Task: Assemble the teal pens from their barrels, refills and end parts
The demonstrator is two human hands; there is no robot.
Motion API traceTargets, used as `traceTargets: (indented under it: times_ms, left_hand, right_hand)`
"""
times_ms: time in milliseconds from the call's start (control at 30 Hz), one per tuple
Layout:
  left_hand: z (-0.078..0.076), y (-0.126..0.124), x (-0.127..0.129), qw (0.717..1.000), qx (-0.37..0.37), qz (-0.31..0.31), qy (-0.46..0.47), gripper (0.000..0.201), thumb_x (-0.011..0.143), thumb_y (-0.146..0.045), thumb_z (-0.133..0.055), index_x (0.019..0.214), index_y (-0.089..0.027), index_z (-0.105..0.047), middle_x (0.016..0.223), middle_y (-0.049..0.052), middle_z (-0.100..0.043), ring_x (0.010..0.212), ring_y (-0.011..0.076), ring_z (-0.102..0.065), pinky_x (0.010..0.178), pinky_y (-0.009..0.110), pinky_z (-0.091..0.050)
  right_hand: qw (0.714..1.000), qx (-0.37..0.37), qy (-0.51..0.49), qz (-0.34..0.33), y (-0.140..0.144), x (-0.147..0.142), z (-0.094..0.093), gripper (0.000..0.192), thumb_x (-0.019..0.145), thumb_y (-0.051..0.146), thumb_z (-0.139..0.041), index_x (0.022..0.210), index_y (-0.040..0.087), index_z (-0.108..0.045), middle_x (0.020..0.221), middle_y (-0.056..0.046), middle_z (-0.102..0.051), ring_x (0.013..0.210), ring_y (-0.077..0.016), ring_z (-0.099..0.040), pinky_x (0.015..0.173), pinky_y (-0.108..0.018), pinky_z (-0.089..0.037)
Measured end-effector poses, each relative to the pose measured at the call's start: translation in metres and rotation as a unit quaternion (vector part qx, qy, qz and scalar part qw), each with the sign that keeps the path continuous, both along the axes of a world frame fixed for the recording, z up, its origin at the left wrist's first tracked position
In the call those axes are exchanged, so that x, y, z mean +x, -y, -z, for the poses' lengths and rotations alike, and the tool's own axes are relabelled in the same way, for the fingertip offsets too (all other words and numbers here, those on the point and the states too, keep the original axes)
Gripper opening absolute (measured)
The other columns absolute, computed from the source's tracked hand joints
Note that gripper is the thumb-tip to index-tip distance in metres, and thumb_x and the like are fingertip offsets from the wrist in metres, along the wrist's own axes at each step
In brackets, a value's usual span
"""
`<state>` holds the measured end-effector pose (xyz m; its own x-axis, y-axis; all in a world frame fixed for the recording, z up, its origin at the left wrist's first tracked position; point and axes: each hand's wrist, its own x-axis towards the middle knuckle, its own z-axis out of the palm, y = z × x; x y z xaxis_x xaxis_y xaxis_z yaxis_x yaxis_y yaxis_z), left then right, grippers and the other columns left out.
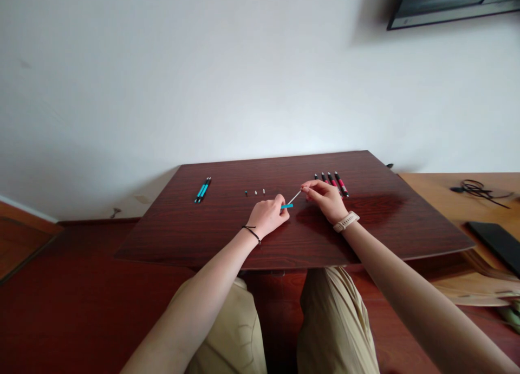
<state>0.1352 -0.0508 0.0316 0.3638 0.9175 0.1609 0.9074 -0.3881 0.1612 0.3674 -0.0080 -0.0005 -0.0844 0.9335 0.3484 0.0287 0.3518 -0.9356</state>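
At the far left of the bench (227,173), two blue pens (201,191) lie side by side, looking whole, long axes running away from the person and leaning right. Next come three small parts (264,192) in a loose row, apart from any pen. The left hand (268,214) is closed around a blue barrel (287,206) over the bench's middle; it lies nearly crosswise, its free end pointing right. The right hand (325,198) pinches a thin white rod (294,197), which slants from the barrel up to the fingertips; whether it enters the barrel, I cannot tell. So this pen seems part-way, its pieces not yet joined. Rightmost, four pink-and-black pens (342,184) point away, tilting left.
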Motion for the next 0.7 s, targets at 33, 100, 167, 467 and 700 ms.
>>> traceTargets:
  times_ms: [33,100,167,467,700]
  left_hand:
    - [0.0001,0.0000,0.0003,1.000,0.001,0.001,0.001,0.018,0.100,-0.028,-0.055,0.115,-0.022,-0.063,0.088,0.006,-0.078,0.083,0.0266,-0.079,0.078,0.034,-0.056]
    - [0.0003,0.0000,0.0008,1.000,0.003,0.001,0.004,0.018,0.100,-0.028,-0.055,0.115,-0.022,-0.063,0.088,0.006,-0.078,0.083,0.0265,-0.079,0.078,0.034,-0.056]
    - [0.0007,-0.0001,0.0012,1.000,0.004,0.000,0.008,0.018,0.100,-0.029,-0.055,0.115,-0.022,-0.063,0.088,0.006,-0.078,0.083,0.0264,-0.079,0.078,0.034,-0.056]
    - [0.0017,-0.0002,0.0012,0.998,-0.020,-0.008,0.059,0.017,0.104,-0.033,-0.055,0.115,-0.024,-0.065,0.088,0.005,-0.079,0.084,0.0250,-0.079,0.080,0.032,-0.055]
    - [0.0061,-0.0063,-0.0061,0.991,-0.032,-0.021,0.125,0.018,0.106,-0.036,-0.055,0.112,-0.024,-0.067,0.087,0.004,-0.079,0.082,0.0242,-0.077,0.076,0.030,-0.051]
  right_hand:
    - [1.000,0.002,0.005,-0.004,0.0002,-0.0004,0.0001,0.042,0.087,0.060,-0.084,0.104,0.022,-0.079,0.103,-0.007,-0.079,0.074,-0.0174,-0.066,0.070,-0.032,-0.059]
    - [1.000,0.006,0.023,-0.016,0.0014,-0.0018,-0.0008,0.043,0.087,0.062,-0.083,0.102,0.022,-0.079,0.101,-0.008,-0.079,0.077,-0.0191,-0.068,0.071,-0.033,-0.060]
    - [0.998,0.011,0.050,-0.037,0.0036,-0.0041,-0.0031,0.044,0.086,0.063,-0.083,0.100,0.022,-0.080,0.101,-0.009,-0.080,0.083,-0.0217,-0.070,0.074,-0.035,-0.060]
    - [0.994,0.032,0.084,-0.055,0.0065,-0.0076,-0.0062,0.044,0.087,0.066,-0.080,0.092,0.022,-0.078,0.101,-0.009,-0.080,0.085,-0.0237,-0.071,0.076,-0.038,-0.061]
    - [1.000,0.007,-0.026,0.010,0.0002,-0.0021,-0.0020,0.038,0.086,0.058,-0.085,0.089,0.022,-0.072,0.107,-0.007,-0.077,0.068,-0.0149,-0.061,0.063,-0.031,-0.055]
